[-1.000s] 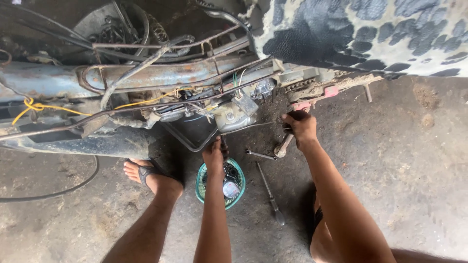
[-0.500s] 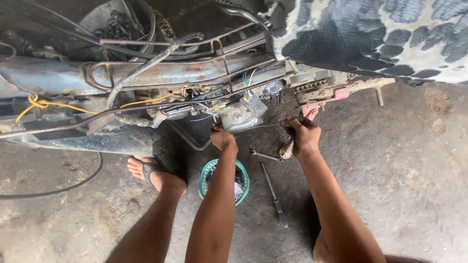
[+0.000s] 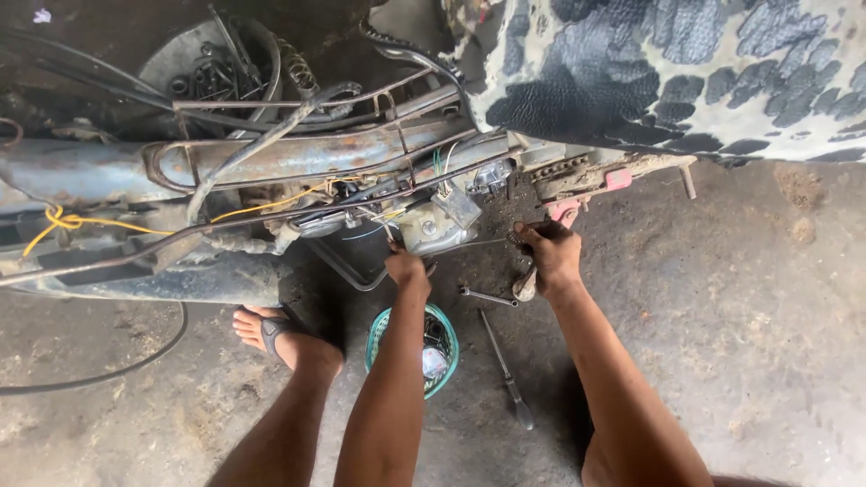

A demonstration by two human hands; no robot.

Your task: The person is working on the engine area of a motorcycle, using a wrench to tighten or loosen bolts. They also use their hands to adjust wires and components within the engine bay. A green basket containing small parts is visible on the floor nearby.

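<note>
I look down at a stripped motorcycle frame [image 3: 271, 162] with loose wires and cables. My left hand [image 3: 408, 270] reaches up under the metal engine part [image 3: 436, 227] and pinches something small and thin there; I cannot tell what. My right hand [image 3: 550, 255] is closed around a tool with a wooden handle [image 3: 525, 285], its tip against the frame near a pink part [image 3: 619, 179]. A patterned seat [image 3: 677, 72] hangs over the upper right.
A green basket [image 3: 439, 347] with small parts stands on the concrete floor below my left arm. A wrench [image 3: 488, 296] and a screwdriver [image 3: 505, 372] lie beside it. My sandalled foot [image 3: 275, 332] rests at left. A black cable [image 3: 99, 374] trails across the floor.
My left hand has risen from above the basket to the underside of the engine part. My right hand stays on the tool, and the view has shifted slightly.
</note>
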